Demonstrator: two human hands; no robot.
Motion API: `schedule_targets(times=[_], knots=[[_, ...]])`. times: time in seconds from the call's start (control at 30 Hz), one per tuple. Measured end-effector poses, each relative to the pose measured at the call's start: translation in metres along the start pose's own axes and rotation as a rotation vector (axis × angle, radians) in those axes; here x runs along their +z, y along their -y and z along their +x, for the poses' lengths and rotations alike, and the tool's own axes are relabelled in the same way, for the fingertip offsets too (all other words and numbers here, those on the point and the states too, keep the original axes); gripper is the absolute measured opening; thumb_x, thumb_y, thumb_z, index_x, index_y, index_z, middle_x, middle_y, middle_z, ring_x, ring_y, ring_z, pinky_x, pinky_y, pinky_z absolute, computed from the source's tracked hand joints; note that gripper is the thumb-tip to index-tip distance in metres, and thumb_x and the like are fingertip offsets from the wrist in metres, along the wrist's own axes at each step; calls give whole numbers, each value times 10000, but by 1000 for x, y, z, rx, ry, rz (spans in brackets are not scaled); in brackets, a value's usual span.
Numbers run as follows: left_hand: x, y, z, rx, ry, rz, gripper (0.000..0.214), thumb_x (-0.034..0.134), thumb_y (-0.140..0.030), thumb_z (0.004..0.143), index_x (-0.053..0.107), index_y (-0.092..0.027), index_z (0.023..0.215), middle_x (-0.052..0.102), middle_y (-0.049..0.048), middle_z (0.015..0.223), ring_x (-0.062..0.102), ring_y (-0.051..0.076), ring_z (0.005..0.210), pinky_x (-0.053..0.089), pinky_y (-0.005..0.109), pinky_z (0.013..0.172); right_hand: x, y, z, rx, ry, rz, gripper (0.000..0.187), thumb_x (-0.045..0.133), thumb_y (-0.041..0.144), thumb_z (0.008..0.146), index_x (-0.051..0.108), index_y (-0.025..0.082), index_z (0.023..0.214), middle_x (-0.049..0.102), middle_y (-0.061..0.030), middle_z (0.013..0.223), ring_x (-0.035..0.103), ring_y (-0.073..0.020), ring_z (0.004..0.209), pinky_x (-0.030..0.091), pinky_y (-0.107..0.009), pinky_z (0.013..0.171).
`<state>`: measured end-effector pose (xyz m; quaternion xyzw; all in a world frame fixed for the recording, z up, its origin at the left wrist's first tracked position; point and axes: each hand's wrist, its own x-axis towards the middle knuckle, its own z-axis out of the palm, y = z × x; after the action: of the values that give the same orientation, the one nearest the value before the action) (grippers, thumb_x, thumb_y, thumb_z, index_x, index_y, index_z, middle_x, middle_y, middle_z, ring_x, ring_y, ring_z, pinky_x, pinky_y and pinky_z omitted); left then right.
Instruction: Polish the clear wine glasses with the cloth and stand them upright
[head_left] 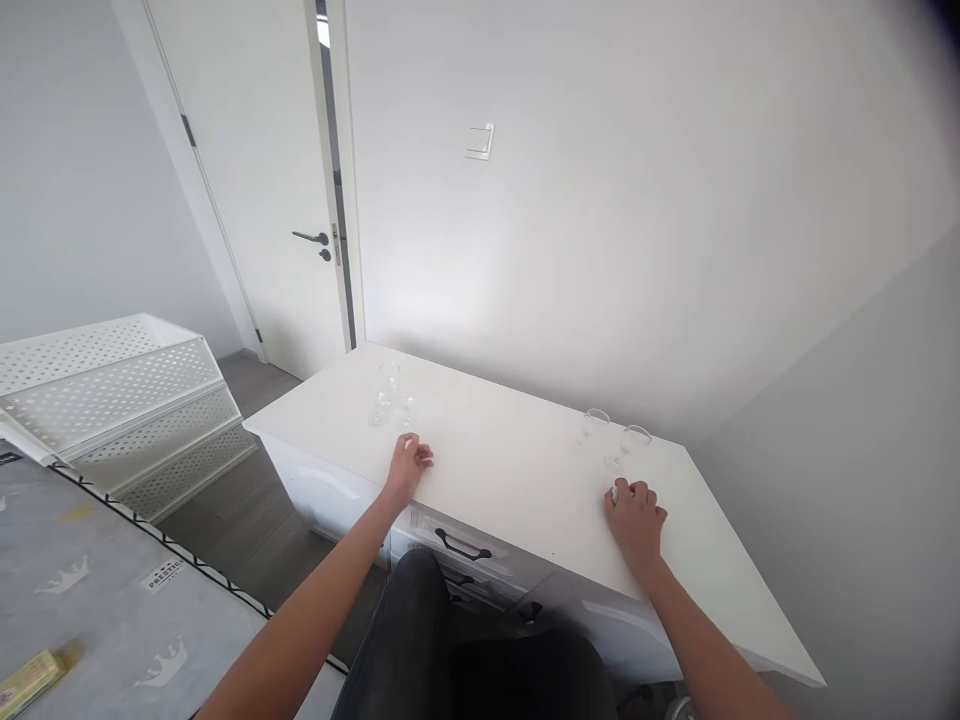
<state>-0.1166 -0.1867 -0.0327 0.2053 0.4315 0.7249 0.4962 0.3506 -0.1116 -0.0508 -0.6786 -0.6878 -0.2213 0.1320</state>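
White desk (510,470) — clear glasses (634,438).

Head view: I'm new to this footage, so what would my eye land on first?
Two bare hands rest on a white desk: the left hand near its front edge, the right hand curled further right. A cluster of clear glasses stands just beyond the left, two clear glasses just beyond the right. Behind, at left, is a white door with a dark handle.

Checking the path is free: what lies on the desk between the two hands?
Nothing: in the head view the desk top is bare between left hand and right hand.
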Motion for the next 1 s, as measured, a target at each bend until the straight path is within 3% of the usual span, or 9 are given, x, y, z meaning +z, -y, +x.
schedule_targets(times=[0.13,0.3,0.4,0.5,0.6,0.7,0.77,0.87,1.0], knots=[[-9,-21,24,-33,-85,-80,484,646,-584,937,418,-328,1279,700,31,916,725,179,874,574,328,816,-8,6,-21,-12,-111,20,380,435,347,1044,733,212,1237,552,-177,1197,528,-338,1110,423,-511,887],[-5,-30,37,-84,61,-126,805,508,-738,951,164,-405,1598,728,145,1202,742,259,1120,571,451,992,-12,6,-34,-101,80,272,451,424,368,1003,701,245,1338,531,-132,1001,557,-294,919,496,-453,785],[-1,-30,44,-105,140,-143,910,476,-791,928,73,-395,1642,710,174,1308,715,279,1202,539,485,1051,-15,3,-42,-221,123,503,505,457,389,981,556,225,1448,580,-114,1061,593,-283,968,532,-498,906],[3,-29,52,-62,183,-159,837,467,-795,929,199,-402,1618,681,156,1394,663,275,1290,506,496,1095,-17,0,-47,-241,143,691,462,499,347,957,487,210,1397,602,-138,1269,602,-290,1190,516,-481,1043],[13,-25,58,6,177,-184,657,487,-755,951,465,-336,1457,616,139,1493,591,270,1375,495,483,1112,-12,-2,-48,-274,189,693,333,475,273,933,535,226,1258,575,-139,1427,509,-308,1403,467,-508,1137],[36,-14,58,67,237,-141,543,566,-687,950,571,-272,1301,604,147,1490,612,291,1335,524,471,1060,-7,1,-45,-305,191,661,340,449,233,919,567,220,1238,561,-138,1490,459,-315,1461,402,-557,1197],[57,1,53,94,293,-58,521,650,-620,931,567,-270,1308,628,143,1440,669,292,1242,540,456,1013,-8,11,-43,-270,166,669,352,428,203,903,601,201,1210,605,-151,1433,510,-316,1398,390,-566,1198],[88,28,41,88,350,76,556,711,-554,910,536,-280,1362,635,126,1390,726,268,1118,559,415,952,-16,41,-36,-104,128,726,386,424,216,907,643,180,1223,685,-166,1250,591,-322,1232,465,-535,1103],[113,57,23,104,432,247,536,657,-550,943,528,-286,1391,643,103,1301,751,209,934,572,333,798,-25,104,-10,265,125,1046,444,540,518,956,681,188,1219,722,-134,1126,644,-304,1072,510,-477,990]])
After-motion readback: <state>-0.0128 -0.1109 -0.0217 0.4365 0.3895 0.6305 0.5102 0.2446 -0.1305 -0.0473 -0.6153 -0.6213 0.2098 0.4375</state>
